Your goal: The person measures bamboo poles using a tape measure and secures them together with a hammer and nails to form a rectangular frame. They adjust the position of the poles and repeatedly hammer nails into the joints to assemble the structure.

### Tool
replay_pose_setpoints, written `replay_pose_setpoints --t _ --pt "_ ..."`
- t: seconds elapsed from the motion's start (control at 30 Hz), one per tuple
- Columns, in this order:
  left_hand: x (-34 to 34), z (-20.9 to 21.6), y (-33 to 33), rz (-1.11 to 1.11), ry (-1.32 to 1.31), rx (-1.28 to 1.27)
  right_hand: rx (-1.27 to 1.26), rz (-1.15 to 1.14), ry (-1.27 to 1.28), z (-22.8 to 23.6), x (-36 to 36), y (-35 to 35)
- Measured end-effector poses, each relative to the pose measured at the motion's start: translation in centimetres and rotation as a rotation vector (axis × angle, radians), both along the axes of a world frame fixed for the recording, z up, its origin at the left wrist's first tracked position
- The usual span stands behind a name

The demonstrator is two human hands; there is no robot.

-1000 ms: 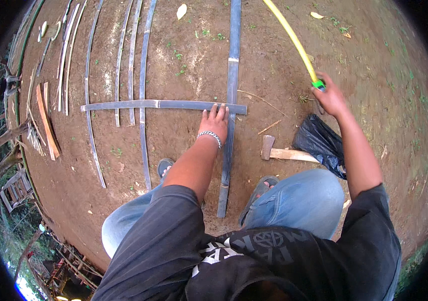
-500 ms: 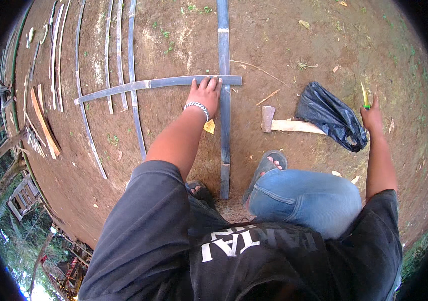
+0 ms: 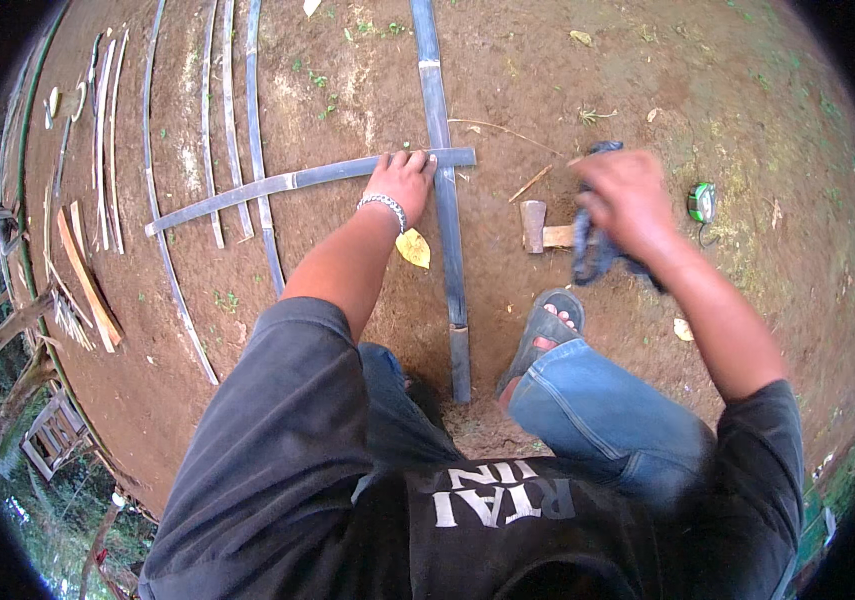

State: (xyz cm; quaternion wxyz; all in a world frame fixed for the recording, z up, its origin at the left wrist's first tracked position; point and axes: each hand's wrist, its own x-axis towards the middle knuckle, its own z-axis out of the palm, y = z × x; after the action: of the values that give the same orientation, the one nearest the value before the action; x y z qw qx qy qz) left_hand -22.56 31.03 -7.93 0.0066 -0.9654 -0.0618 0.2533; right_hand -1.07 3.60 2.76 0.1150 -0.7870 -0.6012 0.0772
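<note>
My left hand (image 3: 402, 188) is closed over a grey bamboo slat (image 3: 332, 171), its fingers on the far edge. That slat lies crosswise over a longer bamboo slat (image 3: 452, 265), which runs away from me along the ground. To the right, my right hand (image 3: 627, 195), blurred by motion, is closed on a bunched black plastic bag (image 3: 587, 262). Part of the bag hangs below the hand and covers some of the wooden handle of a hatchet (image 3: 534, 228). Farther right, a green and black tape measure (image 3: 702, 202) rests on the soil.
Several bamboo slats (image 3: 257, 160) lie lengthwise at the left, with thinner strips and an orange-brown wood piece (image 3: 87, 265) beyond them. A yellow leaf (image 3: 413, 249) is beside my left wrist. My sandalled foot (image 3: 547, 335) stands right of the long slat.
My right hand has let go of the tape measure and swung left to the black bag, which is now bunched up. The left hand keeps its place on the crosswise slat.
</note>
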Motion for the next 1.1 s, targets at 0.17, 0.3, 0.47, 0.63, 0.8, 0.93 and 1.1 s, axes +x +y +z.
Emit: replay_pose_setpoints --t 0.17,0.3,0.47,0.63,0.8,0.93,1.1 --pt "0.3 -0.2 0.2 0.078 -0.055 -0.109 -0.311 0.080 0.171 -4.6 -8.0 5.8" --pt "0.2 -2.1 0.6 0.150 -0.298 -0.222 -0.499 -0.022 0.202 -9.6 -10.9 3.6" --pt "0.2 -6.0 2.0 0.215 -0.631 -0.369 -0.344 0.030 0.146 -12.1 -12.3 2.5" --pt "0.1 -7.6 1.3 0.395 -0.857 -0.436 -0.458 0.092 0.103 -12.4 -12.5 3.6" --pt "0.6 -7.4 0.8 0.443 -0.841 -0.504 -0.559 0.116 0.080 -12.5 -12.1 4.6" --pt "0.9 -7.5 2.2 0.358 -0.745 -0.564 -0.578 0.226 0.000 -12.5 -12.2 5.1" --pt "1.3 -7.4 2.8 0.405 -0.700 -0.674 -0.508 0.304 -0.052 -12.9 -12.2 5.0"
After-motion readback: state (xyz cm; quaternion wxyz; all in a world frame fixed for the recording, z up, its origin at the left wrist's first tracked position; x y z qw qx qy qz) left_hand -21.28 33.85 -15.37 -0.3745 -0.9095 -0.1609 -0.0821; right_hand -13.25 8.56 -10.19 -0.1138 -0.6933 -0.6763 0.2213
